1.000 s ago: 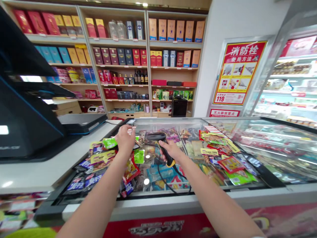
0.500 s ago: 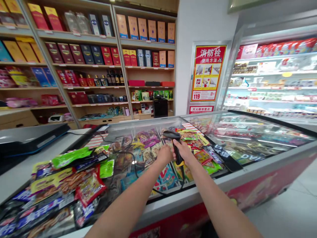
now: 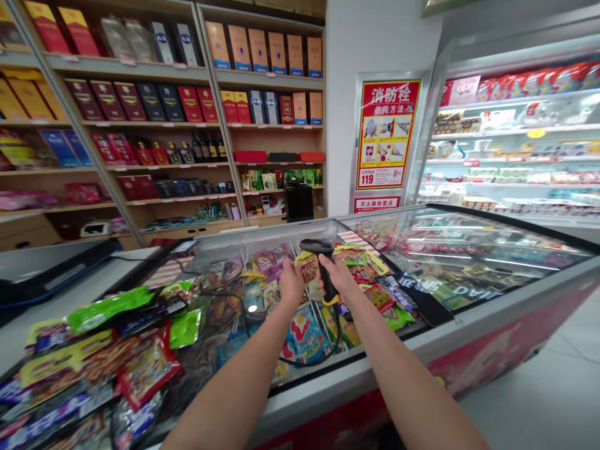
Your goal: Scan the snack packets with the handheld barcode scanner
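Fingers of the right hand (image 3: pixel 336 275) wrap the black scanner (image 3: pixel 329 287) above the freezer (image 3: pixel 323 390), while those of the left hand (image 3: pixel 291 286) appear closed on a yellow-topped packet (image 3: pixel 308 267), newly visible above that freezer, so both hands are now occupied.

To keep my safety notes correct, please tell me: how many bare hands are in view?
2. The left hand holds a yellow plastic snack packet; the right hand grips a black plastic scanner. Both are above the glass-topped freezer.

L hand (image 3: pixel 291 280) pinching, R hand (image 3: pixel 334 275) gripping.
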Demonstrator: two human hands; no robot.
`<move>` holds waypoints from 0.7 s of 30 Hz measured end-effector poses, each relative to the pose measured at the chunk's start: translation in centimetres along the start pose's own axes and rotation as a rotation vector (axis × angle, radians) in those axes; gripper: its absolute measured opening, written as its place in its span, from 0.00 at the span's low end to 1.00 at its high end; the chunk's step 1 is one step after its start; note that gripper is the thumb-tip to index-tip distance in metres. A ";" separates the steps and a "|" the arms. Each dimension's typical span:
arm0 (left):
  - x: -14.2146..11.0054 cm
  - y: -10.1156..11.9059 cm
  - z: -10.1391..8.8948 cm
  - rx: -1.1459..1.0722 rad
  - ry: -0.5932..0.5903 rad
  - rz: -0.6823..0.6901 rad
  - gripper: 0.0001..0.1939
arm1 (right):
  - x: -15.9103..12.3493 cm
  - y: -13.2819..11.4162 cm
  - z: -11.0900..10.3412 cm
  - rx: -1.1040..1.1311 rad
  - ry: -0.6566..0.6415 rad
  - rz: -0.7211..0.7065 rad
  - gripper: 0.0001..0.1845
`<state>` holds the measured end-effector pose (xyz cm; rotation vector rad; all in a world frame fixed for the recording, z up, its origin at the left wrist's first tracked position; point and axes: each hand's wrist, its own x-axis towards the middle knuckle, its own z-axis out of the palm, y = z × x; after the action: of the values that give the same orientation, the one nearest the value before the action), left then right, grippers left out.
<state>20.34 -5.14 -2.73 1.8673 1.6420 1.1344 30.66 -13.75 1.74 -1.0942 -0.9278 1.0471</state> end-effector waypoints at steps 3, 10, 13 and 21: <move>2.4 -2.4 -2.0 -0.044 0.189 -0.083 0.03 | 0.8 0.2 0.6 -0.036 -0.052 -0.003 0.22; 3.8 -4.1 -3.8 -0.070 0.264 -0.179 0.05 | 0.4 1.7 -0.4 -0.200 -0.137 0.125 0.19; 3.7 -3.8 -3.6 -0.090 0.273 -0.169 0.05 | 0.1 1.3 -0.7 -0.199 -0.108 0.142 0.19; 3.6 -3.7 -3.7 -0.147 0.260 -0.185 0.06 | 0.1 1.7 -0.9 -0.235 -0.143 0.157 0.21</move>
<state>15.04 -1.62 -2.23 1.4937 1.7716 1.4217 31.23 -13.69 -0.16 -1.3169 -1.1144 1.1778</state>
